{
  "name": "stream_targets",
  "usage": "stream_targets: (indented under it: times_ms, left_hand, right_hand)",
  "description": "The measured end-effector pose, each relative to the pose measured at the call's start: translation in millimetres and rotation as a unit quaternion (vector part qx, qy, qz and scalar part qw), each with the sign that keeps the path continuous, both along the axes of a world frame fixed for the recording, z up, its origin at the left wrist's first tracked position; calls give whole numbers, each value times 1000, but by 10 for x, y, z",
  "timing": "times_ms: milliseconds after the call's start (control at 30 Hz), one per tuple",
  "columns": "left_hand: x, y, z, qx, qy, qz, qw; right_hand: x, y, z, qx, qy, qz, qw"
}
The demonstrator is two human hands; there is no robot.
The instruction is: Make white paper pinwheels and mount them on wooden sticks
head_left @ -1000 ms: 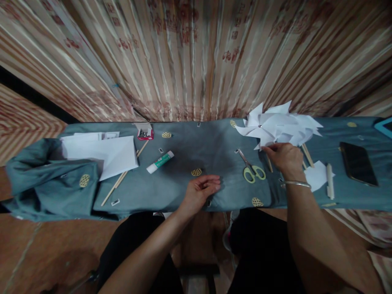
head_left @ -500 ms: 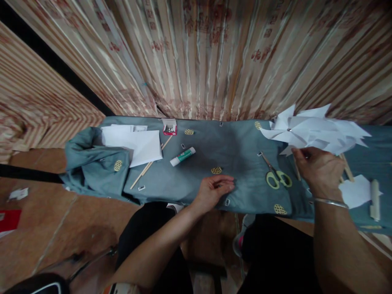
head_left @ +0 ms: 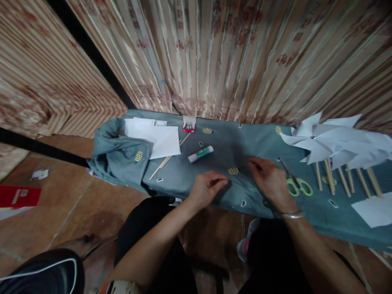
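Nearest the front edge, the left hand (head_left: pixel 209 188) rests on the bench (head_left: pixel 171 179) with its fingers curled in loosely towards the thumb. Whether something small sits between them I cannot tell. The right hand (head_left: pixel 271 182), with a bangle (head_left: pixel 290 214) at the wrist, lies palm down beside it. Its fingers are stretched out flat and it grips nothing.

Both hands rest on the cloth (head_left: pixel 226 143), a grey-blue sheet with small yellow lattice patches that covers the bench. It bunches into folds at the left end. One patch (head_left: pixel 233 170) lies between the two hands.

The scissors (head_left: pixel 295 183) have yellow-green loops and thin steel blades. They lie flat just to the right of the right hand, loops further from it and blades angled away towards the curtain. I cannot make out whether the hand touches them.

Further back and left of the hands lies a glue stick (head_left: pixel 200 154), well apart from both. Beyond it are two sticks (head_left: pixel 167 161) and a stack of white paper (head_left: pixel 159 139). A small red box (head_left: pixel 189 124) sits at the far edge. Off to the right, white pinwheels (head_left: pixel 333 141) lie in a heap, their sticks pointing forward. A striped curtain (head_left: pixel 232 57) hangs behind.
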State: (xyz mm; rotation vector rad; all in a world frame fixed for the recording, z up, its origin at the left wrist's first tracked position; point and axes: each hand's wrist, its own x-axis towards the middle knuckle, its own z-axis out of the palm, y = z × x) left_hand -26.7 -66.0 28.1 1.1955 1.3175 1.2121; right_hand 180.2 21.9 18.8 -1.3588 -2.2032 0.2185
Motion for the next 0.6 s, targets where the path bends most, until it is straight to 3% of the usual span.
stream_targets:
  times_ms: [67,133,233,300,433,600]
  left_hand:
    - [-369,44,62,81,132,68,986]
    - [-770,78,72,128,243,164,947]
    - [-1265,84,-37,136,399,259,869]
    - [-1470,70,-161,137,443,273,843]
    - [-1642,66,-373,127,460,277,834]
    - [-1694,100,-438,98,461,285,835]
  right_hand:
    - [-208,-55,-51,5,19,26,999]
    - [-361,-97,-116,24,30,49,998]
    - [-478,-138,-231,29,33,76,996]
    - [-495,-154,-302,21,32,84,996]
    - [-472,-164,-386,6,33,83,996]
    - [-455,-150,-412,-2,40,90,995]
